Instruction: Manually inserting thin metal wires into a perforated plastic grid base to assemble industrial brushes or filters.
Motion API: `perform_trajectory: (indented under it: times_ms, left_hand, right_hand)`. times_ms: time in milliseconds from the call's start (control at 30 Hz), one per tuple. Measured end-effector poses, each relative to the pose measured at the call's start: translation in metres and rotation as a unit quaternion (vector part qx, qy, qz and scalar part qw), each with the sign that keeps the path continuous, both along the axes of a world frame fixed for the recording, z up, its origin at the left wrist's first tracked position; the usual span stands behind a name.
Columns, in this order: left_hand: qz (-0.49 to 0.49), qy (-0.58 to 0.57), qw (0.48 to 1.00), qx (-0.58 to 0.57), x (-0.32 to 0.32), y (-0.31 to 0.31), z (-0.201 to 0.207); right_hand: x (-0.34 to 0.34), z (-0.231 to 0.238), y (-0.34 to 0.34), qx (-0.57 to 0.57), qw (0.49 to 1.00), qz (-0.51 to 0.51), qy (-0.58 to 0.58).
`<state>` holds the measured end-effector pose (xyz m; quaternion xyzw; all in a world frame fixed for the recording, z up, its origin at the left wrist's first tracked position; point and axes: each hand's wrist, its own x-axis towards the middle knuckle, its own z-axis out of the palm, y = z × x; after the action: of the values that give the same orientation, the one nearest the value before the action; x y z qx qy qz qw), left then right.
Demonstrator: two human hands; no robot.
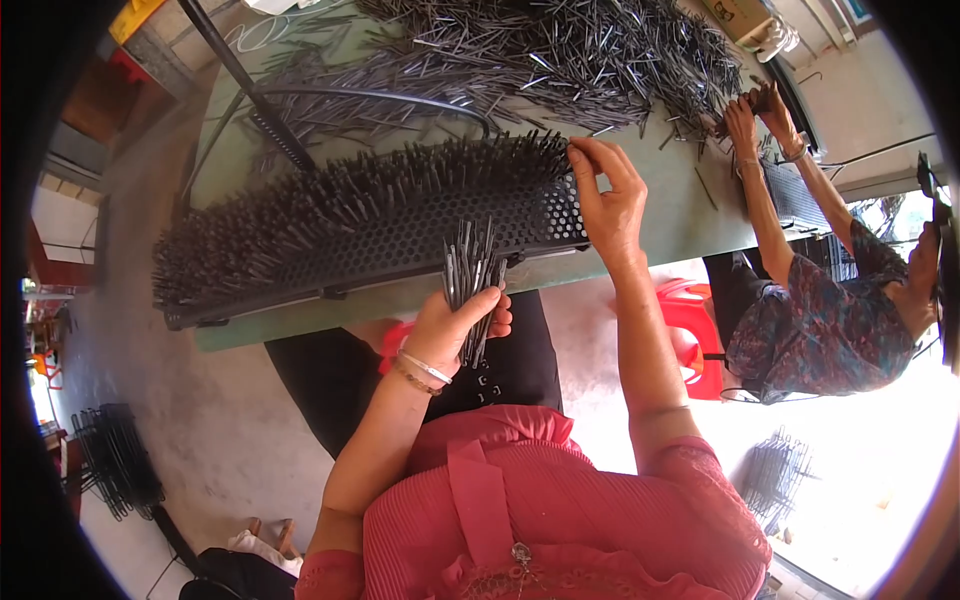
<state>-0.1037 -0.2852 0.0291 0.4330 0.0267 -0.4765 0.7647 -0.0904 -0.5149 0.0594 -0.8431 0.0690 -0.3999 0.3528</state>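
One bundle of slender dark rods (pixel 468 262) is held in the head view by the left hand (pixel 447 325), its fingers and thumb closed around the middle so that the ends jut out above and below the fist. A pale bangle (pixel 426 367) and a beaded bracelet (pixel 414 376) are worn on that wrist. The bundle is kept just in front of a perforated black rack (pixel 510 226), which is set along the near edge of a green tabletop (pixel 690 205). Most of the rack's holes are filled by standing rods (pixel 330 195); bare holes are left along its near side and at its right end. The right hand (pixel 608 195) is placed at that end, with thumb and forefinger brought close together at the last rods; whether one is pinched cannot be told. Behind the rack, a loose pile of rods (pixel 590 60) is spread. At the right, a co-worker's hands (pixel 742 128) are held at the pile's edge. A dark printed mark is borne by a cardboard box (pixel 738 18) at the upper right; any lettering is too small to be read.
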Motion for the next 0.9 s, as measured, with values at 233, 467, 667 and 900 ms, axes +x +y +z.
perform_trajectory:
  times_ms: [233,467,667,900]
  left_hand:
    - [-0.008,0.030,1.000,0.003,0.000,-0.001,0.003]
    - [-0.016,0.028,0.999,0.025,-0.001,0.001,0.008]
    - [-0.003,0.005,1.000,0.008,-0.004,0.000,0.004]
    - [0.016,0.004,1.000,-0.009,-0.003,0.001,0.002]
  right_hand:
    - [-0.001,-0.006,0.002,-0.119,0.992,-0.048,-0.008]
    - [-0.002,-0.004,0.003,-0.144,0.987,-0.069,0.002]
    - [0.002,-0.004,0.002,-0.135,0.989,-0.051,0.044]
    - [-0.013,0.010,0.018,0.023,0.997,-0.038,0.066]
